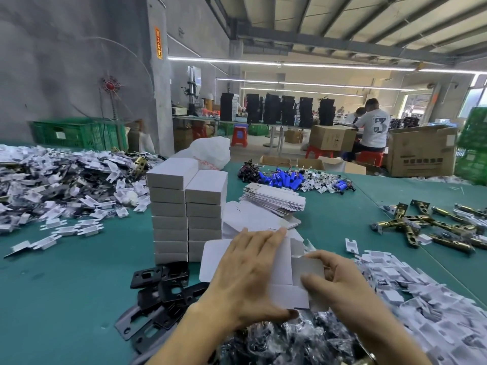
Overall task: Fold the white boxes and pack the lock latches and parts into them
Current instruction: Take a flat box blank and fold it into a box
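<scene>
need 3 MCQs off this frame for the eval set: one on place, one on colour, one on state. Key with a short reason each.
1. Where do the brass latches lie on the table?
A. on the person's right
B. inside a cardboard carton
C. in a green crate

2. What colour are the cylinders beyond the flat blanks?
A. red
B. blue
C. yellow

3. The held white box is:
A. closed and stacked
B. lying flat, untouched
C. partly folded, flaps open

Key:
1 A: they lie scattered at the right, apart from both hands.
2 B: blue bodies among wires.
3 C: the left hand and right hand both hold it, with a flap sticking out.
</scene>
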{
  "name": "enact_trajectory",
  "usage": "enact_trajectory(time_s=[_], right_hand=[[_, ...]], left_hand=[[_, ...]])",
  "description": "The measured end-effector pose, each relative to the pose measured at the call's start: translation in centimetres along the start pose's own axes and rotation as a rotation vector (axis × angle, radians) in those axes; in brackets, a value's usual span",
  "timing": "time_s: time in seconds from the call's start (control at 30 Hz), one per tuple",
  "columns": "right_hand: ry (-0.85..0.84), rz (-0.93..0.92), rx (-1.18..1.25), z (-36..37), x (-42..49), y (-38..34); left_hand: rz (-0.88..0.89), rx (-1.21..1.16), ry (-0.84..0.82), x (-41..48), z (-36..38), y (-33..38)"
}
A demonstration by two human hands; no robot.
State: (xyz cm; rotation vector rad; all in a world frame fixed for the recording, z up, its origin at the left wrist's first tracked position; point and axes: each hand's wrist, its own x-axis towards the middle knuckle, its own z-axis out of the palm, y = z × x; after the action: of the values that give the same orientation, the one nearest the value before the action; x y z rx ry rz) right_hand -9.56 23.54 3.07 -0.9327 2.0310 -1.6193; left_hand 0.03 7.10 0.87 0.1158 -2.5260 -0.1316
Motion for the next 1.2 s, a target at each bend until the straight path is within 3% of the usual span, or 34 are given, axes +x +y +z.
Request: enact_trajectory(time_s=[0.3, 0.47, 0.63, 0.97, 1.2], right_hand=[[0.244, -0.121, -0.259, 0.2, 0.3, 0.6], [0.510, -0.305, -0.222, 0.4, -0.1, -0.4], [0.268, -0.465, -0.316, 2.0, -0.8, -1.8], [0.287, -0.517, -0.481, 3.0, -1.0, -1.1], [0.083, -0.315, -0.538, 3.5, -0.6, -0.3]], left_hand=[[0.050, -0.053, 0.259, -0.1, 0.2, 0.6], [-0.138, -0.099, 0.282, -0.2, -0.1, 1.2], [-0.333, -0.233, 0.260, -0.3, -0.3, 1.5], [-0.365, -0.215, 0.390, -0.4, 0.1, 1.3], [-0.234, -0.191, 0.470, -0.3, 0.0, 2.2]])
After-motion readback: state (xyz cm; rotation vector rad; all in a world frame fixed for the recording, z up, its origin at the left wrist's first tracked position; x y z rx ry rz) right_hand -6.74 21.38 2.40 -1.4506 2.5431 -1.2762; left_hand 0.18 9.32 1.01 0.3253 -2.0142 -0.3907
